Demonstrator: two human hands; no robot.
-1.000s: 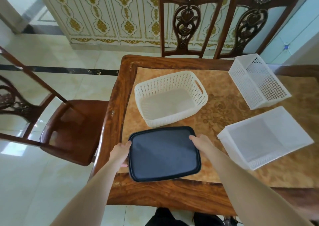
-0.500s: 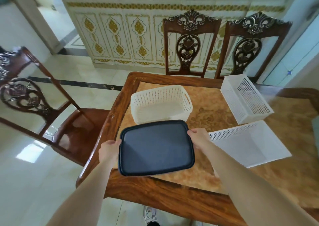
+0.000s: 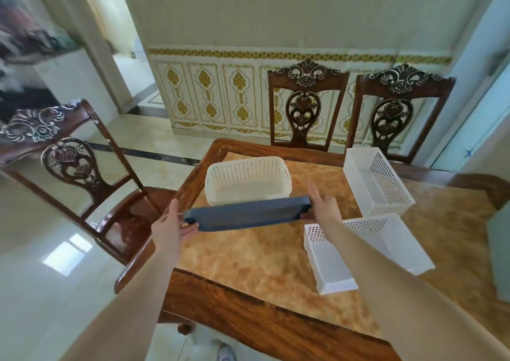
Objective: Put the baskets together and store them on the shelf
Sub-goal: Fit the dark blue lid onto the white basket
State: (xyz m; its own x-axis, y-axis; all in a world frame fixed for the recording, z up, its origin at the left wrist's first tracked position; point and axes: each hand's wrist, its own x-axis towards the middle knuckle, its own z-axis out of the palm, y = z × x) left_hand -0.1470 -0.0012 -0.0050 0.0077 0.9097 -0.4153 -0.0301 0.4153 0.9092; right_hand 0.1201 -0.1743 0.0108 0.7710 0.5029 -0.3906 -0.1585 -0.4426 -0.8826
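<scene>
A dark grey flat tray [image 3: 245, 214] hangs in the air above the table, almost level and seen edge-on. My left hand [image 3: 172, 224] grips its left end and my right hand [image 3: 323, 207] grips its right end. Just behind it stands a cream perforated basket [image 3: 247, 177], its front wall partly hidden by the tray. A white mesh basket [image 3: 376, 184] sits at the back right. Another white mesh basket [image 3: 369, 247] lies nearer, partly covered by my right forearm.
The wooden table [image 3: 248, 316] has a marbled orange top. Two carved chairs [image 3: 306, 107] stand behind it and one chair [image 3: 82, 173] at its left. A grey-green object [image 3: 499, 253] shows at the right edge. Glossy tiled floor lies left.
Both hands have lifted the dark tray off the table and carried it up toward the cream basket. My view has tilted up, showing more of the wall and chairs.
</scene>
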